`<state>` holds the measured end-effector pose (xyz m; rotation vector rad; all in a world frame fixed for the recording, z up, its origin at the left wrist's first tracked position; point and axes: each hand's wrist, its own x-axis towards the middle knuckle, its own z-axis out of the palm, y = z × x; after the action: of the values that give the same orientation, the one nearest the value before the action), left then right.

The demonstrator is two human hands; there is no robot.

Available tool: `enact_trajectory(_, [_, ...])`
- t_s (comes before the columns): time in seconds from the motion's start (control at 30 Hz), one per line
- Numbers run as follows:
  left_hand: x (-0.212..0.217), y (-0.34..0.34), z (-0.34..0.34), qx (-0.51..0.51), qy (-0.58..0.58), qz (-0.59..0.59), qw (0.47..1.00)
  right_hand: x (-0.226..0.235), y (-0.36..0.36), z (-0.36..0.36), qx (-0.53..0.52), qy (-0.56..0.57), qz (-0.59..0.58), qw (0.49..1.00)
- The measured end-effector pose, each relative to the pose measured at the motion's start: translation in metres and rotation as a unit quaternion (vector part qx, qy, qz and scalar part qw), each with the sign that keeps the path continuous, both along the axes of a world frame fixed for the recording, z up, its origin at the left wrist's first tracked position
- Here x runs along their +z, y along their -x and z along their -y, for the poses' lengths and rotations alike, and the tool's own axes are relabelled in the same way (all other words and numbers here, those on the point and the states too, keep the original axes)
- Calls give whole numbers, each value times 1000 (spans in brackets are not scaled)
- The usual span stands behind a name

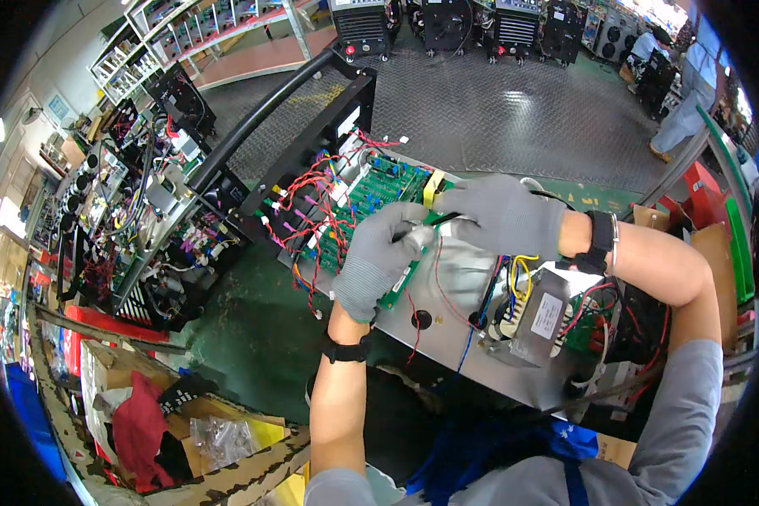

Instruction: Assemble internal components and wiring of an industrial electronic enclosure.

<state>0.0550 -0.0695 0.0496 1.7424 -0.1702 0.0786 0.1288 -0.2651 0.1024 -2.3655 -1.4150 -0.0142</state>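
Note:
Both my hands wear grey knit gloves. My left hand (381, 257) pinches a thin black cable (430, 223) over a green circuit board (371, 198). My right hand (502, 212) grips the other end of that cable, just to the right. The board sits inside an opened machine chassis with a grey metal plate (447, 325), red wires (312, 198) and a metal-cased transformer (535, 316) with blue, yellow and black leads. A black frame panel (312, 143) stands at the chassis's far end.
More opened units with tangled wiring (156, 211) stand on the left. A cardboard box (177, 430) with red cloth and a plastic bag lies at lower left. Black machines (447, 25) line the far wall. Another person (687, 93) stands at upper right on the tread-plate floor.

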Motion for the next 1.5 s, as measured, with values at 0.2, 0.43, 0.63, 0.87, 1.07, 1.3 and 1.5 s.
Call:
enact_trajectory(0.2, [14,17,-17,6,71,-92,993,-15,-6,-27,70,3,-44,997])
enact_trajectory(0.43, [-10,21,-25,85,86,-73,990,-16,9,-47,78,42,62,994])
enact_trajectory(0.63, [16,30,-19,477,-100,326,810,-16,-21,-50,-34,264,44,963])
enact_trajectory(0.87, [12,27,-67,545,131,235,794,-12,-32,-50,-94,292,-25,952])
enact_trajectory(1.07, [-14,15,-91,476,138,204,844,-37,-50,-49,29,274,-7,961])
enact_trajectory(1.3, [-14,12,-87,543,44,200,815,-38,-15,-78,213,271,80,935])
enact_trajectory(1.5, [-13,13,-84,514,55,211,829,-52,-18,-84,117,267,-70,954])
